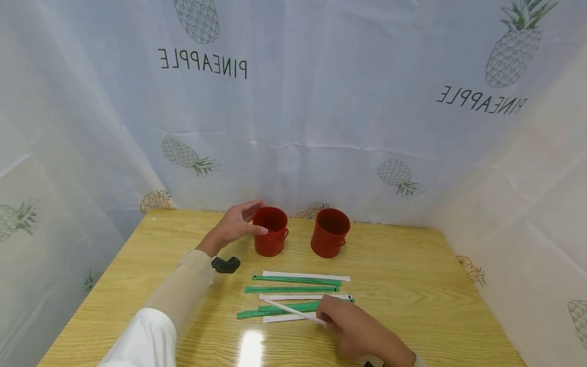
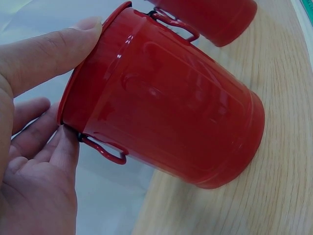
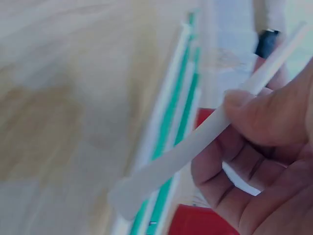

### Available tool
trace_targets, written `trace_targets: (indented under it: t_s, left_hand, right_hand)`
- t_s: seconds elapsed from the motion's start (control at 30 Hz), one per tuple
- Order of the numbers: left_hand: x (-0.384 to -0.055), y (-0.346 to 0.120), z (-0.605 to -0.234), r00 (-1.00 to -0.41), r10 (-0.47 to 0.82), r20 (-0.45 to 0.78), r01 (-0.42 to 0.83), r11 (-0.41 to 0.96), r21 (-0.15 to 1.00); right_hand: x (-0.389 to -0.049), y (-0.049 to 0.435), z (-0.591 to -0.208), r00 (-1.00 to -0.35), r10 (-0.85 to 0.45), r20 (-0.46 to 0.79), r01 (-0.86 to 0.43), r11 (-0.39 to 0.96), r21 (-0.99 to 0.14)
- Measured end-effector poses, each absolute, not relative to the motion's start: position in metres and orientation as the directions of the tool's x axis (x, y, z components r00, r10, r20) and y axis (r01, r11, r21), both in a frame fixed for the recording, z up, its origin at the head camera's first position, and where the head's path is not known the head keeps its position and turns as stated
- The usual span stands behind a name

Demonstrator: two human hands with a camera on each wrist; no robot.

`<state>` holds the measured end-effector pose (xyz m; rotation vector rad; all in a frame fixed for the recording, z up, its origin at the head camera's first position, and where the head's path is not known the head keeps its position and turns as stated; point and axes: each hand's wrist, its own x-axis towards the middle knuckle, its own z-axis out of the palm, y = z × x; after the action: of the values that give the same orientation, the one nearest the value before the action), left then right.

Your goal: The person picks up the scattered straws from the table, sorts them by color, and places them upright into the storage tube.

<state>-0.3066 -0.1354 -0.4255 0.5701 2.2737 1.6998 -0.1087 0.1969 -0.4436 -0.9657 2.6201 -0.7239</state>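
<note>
My left hand (image 1: 238, 223) reaches round the left small red bucket (image 1: 269, 245), thumb at the front of the rim and fingers at its far side. In the left wrist view the thumb (image 2: 58, 54) lies on the rim and a fingertip meets it by a wire side handle (image 2: 105, 151). My right hand (image 1: 355, 326) pinches a thin white paper-wrapped straw (image 3: 171, 159) between thumb and fingers, its free end slanting up and left over several green and white wrapped straws (image 1: 293, 289) lying in rows. A second red bucket (image 1: 325, 242) stands to the right.
A wooden table (image 1: 403, 285) carries everything. Behind and at both sides hangs a pale curtain (image 1: 298, 102) printed with pineapples. Both buckets stand near the table's back edge, with the row of straws in front of them. A black device (image 1: 226, 264) sits at my left wrist.
</note>
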Motion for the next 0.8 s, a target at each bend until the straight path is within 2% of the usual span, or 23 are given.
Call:
trace_targets:
  t_s: [0.2,0.4,0.57,0.67,0.8]
  left_hand:
    - [-0.306,-0.135,-0.425,-0.893,0.448,0.041,0.162,0.236,0.958]
    - [-0.306,-0.135,-0.428,-0.892,0.449,0.056,0.175,0.229,0.958]
    - [-0.305,-0.135,-0.429,-0.89,0.453,0.06,0.184,0.234,0.955]
    - [-0.304,-0.135,-0.428,-0.89,0.453,0.057,0.184,0.243,0.952]
    - [-0.305,-0.135,-0.426,-0.89,0.452,0.06,0.193,0.254,0.948]
  right_hand:
    - [-0.121,0.201,-0.427,-0.73,-0.664,0.162,-0.545,0.423,-0.724]
    - [-0.134,0.194,-0.416,-0.79,-0.555,0.262,-0.488,0.309,-0.817]
    - [-0.152,0.184,-0.406,-0.789,-0.469,0.397,-0.538,0.214,-0.816]
    - [-0.166,0.176,-0.395,-0.775,-0.426,0.467,-0.585,0.2,-0.786]
    - [-0.188,0.162,-0.378,-0.787,-0.352,0.507,-0.594,0.212,-0.776]
